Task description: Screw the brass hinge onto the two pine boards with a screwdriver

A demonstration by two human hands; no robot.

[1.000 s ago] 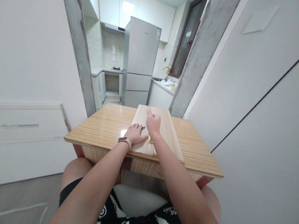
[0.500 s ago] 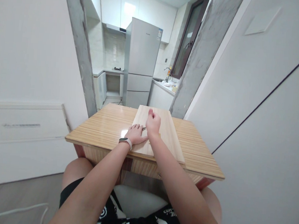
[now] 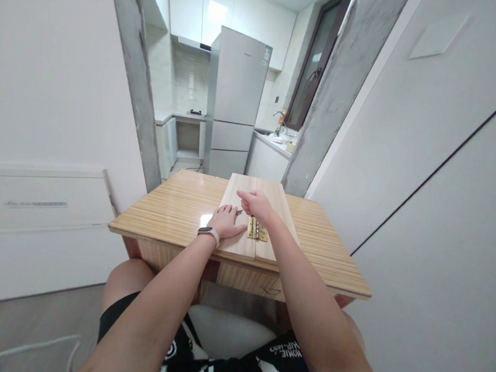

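Note:
Two pale wooden boards lie side by side, the left board (image 3: 234, 245) and the right board (image 3: 275, 195), with a seam between them. A brass hinge (image 3: 257, 229) spans that seam near the front end. My left hand (image 3: 227, 222) rests flat on the left board, fingers spread, its thumb close to the hinge. Beside its fingertips lie small dark metal pieces (image 3: 239, 212), too small to name surely. My right hand (image 3: 257, 205) is closed just beyond the hinge, over the seam. Whatever its fingers hold, if anything, is hidden.
The boards lie on a wood-grain table (image 3: 177, 206) with a drawer handle (image 3: 270, 290) at its front. White walls flank the table on both sides. Behind it stand a fridge (image 3: 239, 87) and a sink counter (image 3: 272, 153).
My right hand has turned from thumb pointing up and away to fingers pointing left, with the forearm shifted right. The hinge now shows. My left hand stays in place.

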